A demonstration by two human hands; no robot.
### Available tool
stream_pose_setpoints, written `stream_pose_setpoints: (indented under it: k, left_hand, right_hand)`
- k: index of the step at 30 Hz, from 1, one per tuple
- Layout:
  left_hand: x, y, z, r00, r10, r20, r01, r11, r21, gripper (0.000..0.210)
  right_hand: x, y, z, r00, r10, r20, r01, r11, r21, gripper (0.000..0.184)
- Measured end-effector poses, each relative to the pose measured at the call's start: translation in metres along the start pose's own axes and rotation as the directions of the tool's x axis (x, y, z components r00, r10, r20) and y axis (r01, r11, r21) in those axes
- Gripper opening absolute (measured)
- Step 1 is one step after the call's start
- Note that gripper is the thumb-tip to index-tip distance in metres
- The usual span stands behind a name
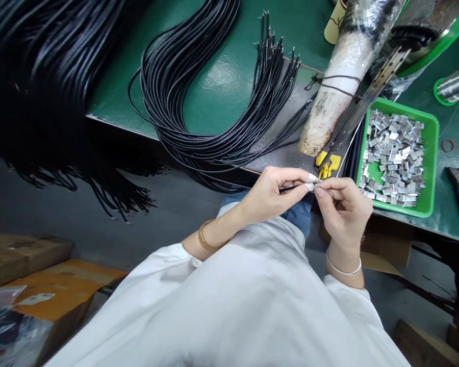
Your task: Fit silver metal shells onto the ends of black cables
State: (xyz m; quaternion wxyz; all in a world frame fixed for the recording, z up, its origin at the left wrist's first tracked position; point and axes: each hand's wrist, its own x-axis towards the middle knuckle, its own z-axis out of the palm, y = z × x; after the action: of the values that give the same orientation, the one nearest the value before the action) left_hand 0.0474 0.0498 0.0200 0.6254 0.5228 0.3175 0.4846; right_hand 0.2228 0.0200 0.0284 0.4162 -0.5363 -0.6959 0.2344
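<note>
Head view: At centre right, the left hand (277, 192) pinches a black cable (288, 188) between thumb and fingers. The right hand (342, 206), touching it, has its fingertips pinched together at the cable's end; anything between them is too small to tell. Cable bundles (210, 140) fill the upper left; right, a green tray (430, 163) holds metal pieces (396, 148).

Single head-worn view, facing forward and steeply down over wearer's loose white cloth top (245, 300); bare left hand (275, 193), bare right hand (344, 206) close, mid-frame; flat green desk (222, 76) spans upper part.
</note>
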Motion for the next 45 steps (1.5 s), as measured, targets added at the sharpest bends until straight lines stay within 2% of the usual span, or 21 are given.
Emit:
stream_pose_setpoints:
  k: [2,4,7,10,12,16,18,22,29,34,40,45]
  left_hand:
    - [-0.001,-0.002,-0.002,1.000,-0.009,0.023,0.009,1.000,0.002,0.016]
    - [-0.001,-0.004,-0.003,0.999,-0.035,0.007,0.034,0.999,0.012,0.017]
    - [0.000,-0.005,-0.002,0.997,-0.057,-0.058,0.058,0.998,0.019,0.017]
    - [0.003,-0.005,-0.002,0.994,-0.072,-0.082,0.071,0.997,-0.011,0.017]
    - [0.005,-0.004,-0.002,0.994,-0.084,-0.075,0.082,0.996,-0.035,0.017]
    - [0.009,-0.002,-0.003,0.992,-0.101,-0.080,0.094,0.992,-0.084,0.016]
    - [0.011,-0.002,-0.002,0.989,-0.103,-0.104,0.093,0.991,-0.092,0.018]
    - [0.015,0.001,0.001,0.980,-0.114,-0.163,0.103,0.992,-0.072,0.027]
    - [0.017,0.008,0.005,0.974,-0.101,-0.204,0.099,0.995,-0.017,0.035]
    - [0.015,0.008,0.005,0.976,-0.084,-0.202,0.086,0.996,0.002,0.032]
    - [0.014,0.008,0.003,0.973,-0.132,-0.188,0.132,0.991,-0.010,0.031]
    - [0.013,0.005,0.004,0.971,-0.144,-0.190,0.150,0.989,0.019,0.020]
  right_hand:
    - [0.000,0.002,0.000,1.000,0.009,-0.027,-0.008,0.999,0.032,0.002]
    - [-0.001,0.003,0.000,0.989,-0.008,-0.150,0.010,1.000,0.011,0.002]
    - [0.000,0.004,0.000,0.931,-0.033,-0.363,0.055,0.997,0.048,0.011]
    - [0.000,0.003,0.001,0.889,-0.070,-0.452,0.133,0.985,0.108,0.020]
    - [0.001,0.004,0.004,0.892,-0.118,-0.435,0.164,0.984,0.069,0.019]
    - [0.004,0.005,0.010,0.909,-0.283,-0.306,0.246,0.957,-0.154,0.017]
    - [0.007,0.005,0.012,0.907,-0.323,-0.269,0.280,0.942,-0.187,0.021]
    - [0.011,0.007,0.015,0.920,-0.295,-0.259,0.257,0.951,-0.170,0.019]
    - [0.016,0.000,0.013,0.929,-0.270,-0.253,0.235,0.958,-0.163,0.017]
    - [0.014,-0.007,0.011,0.937,-0.254,-0.240,0.206,0.956,-0.207,0.016]
    - [0.008,-0.003,0.011,0.928,-0.302,-0.219,0.266,0.948,-0.176,0.024]
    - [0.006,0.001,0.012,0.928,-0.310,-0.208,0.275,0.945,-0.178,0.025]
